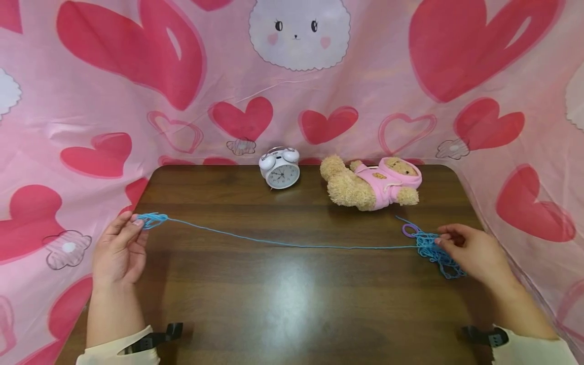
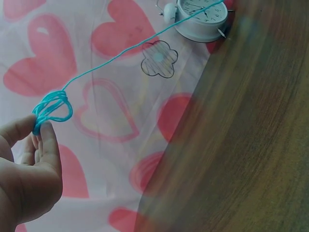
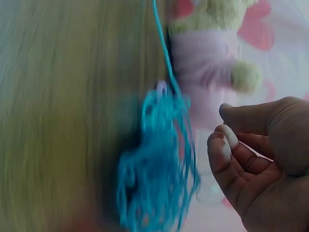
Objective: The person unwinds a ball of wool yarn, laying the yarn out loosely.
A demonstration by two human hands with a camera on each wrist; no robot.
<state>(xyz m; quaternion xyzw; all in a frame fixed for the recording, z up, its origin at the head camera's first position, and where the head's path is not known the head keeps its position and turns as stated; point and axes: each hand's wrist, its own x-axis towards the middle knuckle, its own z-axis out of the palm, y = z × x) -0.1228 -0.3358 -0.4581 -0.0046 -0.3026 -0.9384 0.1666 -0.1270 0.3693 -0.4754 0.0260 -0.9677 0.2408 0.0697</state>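
My left hand (image 1: pixel 119 248) pinches a small looped bundle of blue yarn (image 1: pixel 153 220) between thumb and fingertips, above the table's left side. From that bundle a single strand (image 1: pixel 283 245) runs nearly straight across to a loose tangle of the same yarn (image 1: pixel 431 247) at the right. A purple ring (image 1: pixel 411 230) sits at the tangle's upper left end. Close beside the tangle is my right hand (image 1: pixel 474 251), its fingers loosely bent. The right wrist view shows a gap between the tangle (image 3: pixel 157 164) and the fingertips, with nothing held; that tangle is blurred.
On the brown wooden table (image 1: pixel 219 314), a white twin-bell alarm clock (image 1: pixel 280 168) stands at the back. A teddy bear in a pink hoodie (image 1: pixel 371 183) lies right of it. Pink heart-patterned cloth (image 1: pixel 292 96) hangs around the table's back and sides.
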